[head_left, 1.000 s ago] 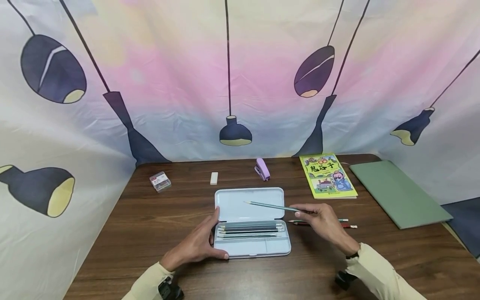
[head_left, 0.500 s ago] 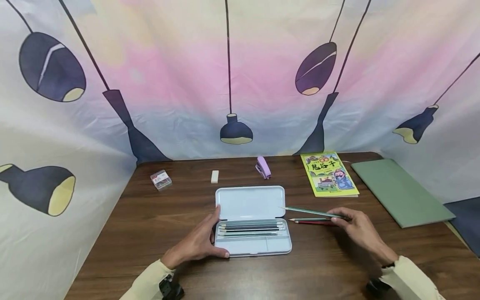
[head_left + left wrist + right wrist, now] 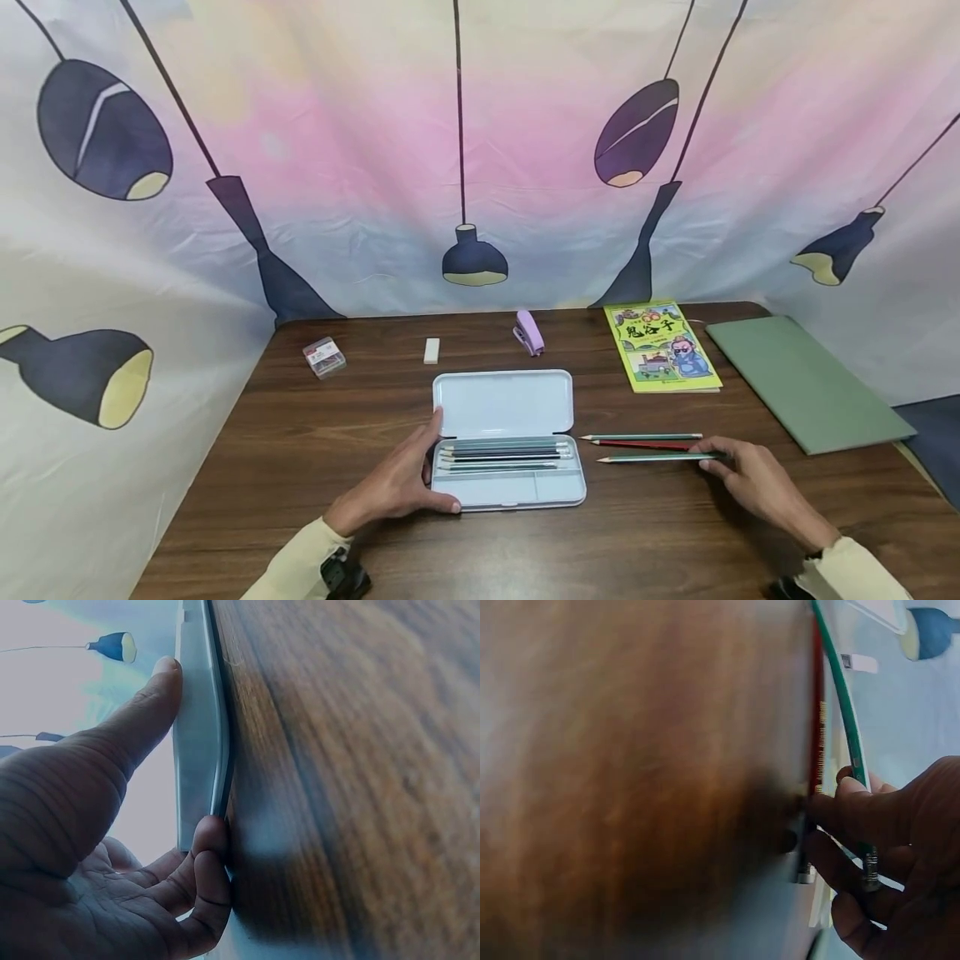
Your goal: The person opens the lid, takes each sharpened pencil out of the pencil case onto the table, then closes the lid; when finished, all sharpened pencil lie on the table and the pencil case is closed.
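Note:
A pale blue pencil case (image 3: 502, 406) lies with its lid raised in the middle of the table, and several pencils (image 3: 498, 456) rest inside. My left hand (image 3: 393, 483) grips its left end, thumb at the front corner; the left wrist view shows fingers curled against the case's side (image 3: 199, 727). To the right, my right hand (image 3: 757, 483) pinches a green pencil (image 3: 648, 457) near its back end, point toward the case. Just beyond lie a red pencil (image 3: 637, 443) and another green pencil (image 3: 645, 437). The right wrist view shows the held pencil (image 3: 843, 697) between thumb and fingers.
At the back stand a small clear box (image 3: 325, 357), a white eraser (image 3: 431, 351) and a purple stapler (image 3: 528, 333). A yellow book (image 3: 663, 347) and a green folder (image 3: 810, 383) lie at the right. A printed curtain (image 3: 375, 167) borders the table.
My right hand has moved right and down with the green pencil, from over the case's lid to beside the two loose pencils. The left hand keeps its hold on the case.

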`<state>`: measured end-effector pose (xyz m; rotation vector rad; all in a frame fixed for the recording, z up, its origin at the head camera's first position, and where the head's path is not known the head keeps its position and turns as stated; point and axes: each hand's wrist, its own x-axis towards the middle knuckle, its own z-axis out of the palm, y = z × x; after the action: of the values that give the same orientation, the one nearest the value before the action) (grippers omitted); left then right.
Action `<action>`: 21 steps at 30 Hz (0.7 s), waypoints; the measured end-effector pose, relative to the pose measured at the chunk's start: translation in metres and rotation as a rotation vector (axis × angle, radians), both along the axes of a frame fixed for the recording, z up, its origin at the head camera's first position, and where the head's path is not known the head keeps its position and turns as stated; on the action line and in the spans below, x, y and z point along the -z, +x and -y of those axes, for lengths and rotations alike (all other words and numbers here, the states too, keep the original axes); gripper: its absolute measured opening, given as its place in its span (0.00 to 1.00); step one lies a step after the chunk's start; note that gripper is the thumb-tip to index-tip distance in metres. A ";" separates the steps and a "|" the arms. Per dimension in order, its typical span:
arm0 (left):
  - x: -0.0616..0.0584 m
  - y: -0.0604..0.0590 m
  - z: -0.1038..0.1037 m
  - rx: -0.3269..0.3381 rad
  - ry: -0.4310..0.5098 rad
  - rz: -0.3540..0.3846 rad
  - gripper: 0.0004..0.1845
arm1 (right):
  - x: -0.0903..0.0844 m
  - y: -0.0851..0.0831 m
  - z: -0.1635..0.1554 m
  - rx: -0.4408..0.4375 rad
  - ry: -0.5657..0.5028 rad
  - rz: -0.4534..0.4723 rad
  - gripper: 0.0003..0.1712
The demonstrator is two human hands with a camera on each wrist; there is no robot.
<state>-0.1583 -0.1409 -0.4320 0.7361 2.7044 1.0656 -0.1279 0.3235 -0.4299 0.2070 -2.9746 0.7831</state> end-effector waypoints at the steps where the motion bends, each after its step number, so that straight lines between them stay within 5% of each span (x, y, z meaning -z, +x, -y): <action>1: 0.000 0.000 0.000 -0.001 -0.004 -0.007 0.69 | 0.000 0.000 0.000 -0.005 0.003 -0.007 0.09; 15: 0.001 0.003 0.000 -0.001 -0.017 -0.024 0.69 | 0.004 0.005 0.003 -0.034 0.026 -0.042 0.09; 21: 0.000 0.003 0.000 -0.006 -0.030 -0.024 0.69 | -0.005 -0.001 0.028 -0.041 -0.039 -0.107 0.07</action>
<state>-0.1557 -0.1406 -0.4324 0.7407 2.7383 1.0219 -0.1284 0.2959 -0.4245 0.2984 -2.8609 0.8063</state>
